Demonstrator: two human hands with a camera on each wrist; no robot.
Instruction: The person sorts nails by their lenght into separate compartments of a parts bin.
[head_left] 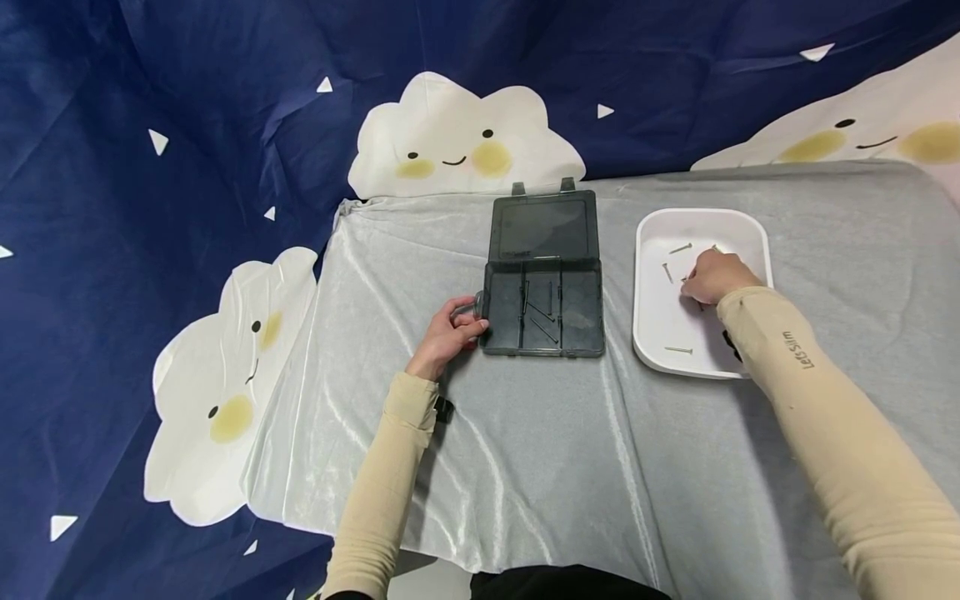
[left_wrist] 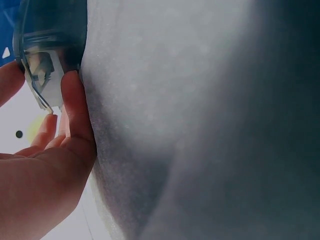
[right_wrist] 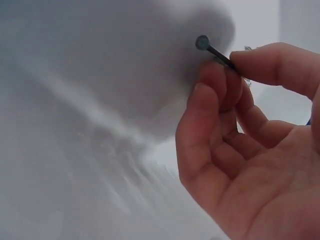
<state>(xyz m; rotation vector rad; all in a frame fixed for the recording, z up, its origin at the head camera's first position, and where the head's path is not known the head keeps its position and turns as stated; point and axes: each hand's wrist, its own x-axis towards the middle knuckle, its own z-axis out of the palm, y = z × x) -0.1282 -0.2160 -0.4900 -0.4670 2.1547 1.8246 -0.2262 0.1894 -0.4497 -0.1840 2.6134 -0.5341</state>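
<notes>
My right hand (head_left: 716,277) is over the white tray (head_left: 651,329) on the right. In the right wrist view its thumb and fingertips pinch a thin round-headed screw (right_wrist: 217,52), head pointing away from the hand. Several brass-coloured screws (head_left: 678,350) lie scattered in the tray, some partly hidden by the hand. At centre lies a smoky dark plastic box (head_left: 583,325), lid open and folded back. Several screws (head_left: 543,330) rest in its middle compartment. My left hand (head_left: 444,335) holds the box's left side by the handle, thumb and fingers on either side.
A grey velvety cloth (head_left: 540,450) covers the table under the box and tray. The open lid (head_left: 543,225) lies toward the back, with two latches at its far edge. Behind hangs a dark blue curtain (head_left: 247,75) with white clouds.
</notes>
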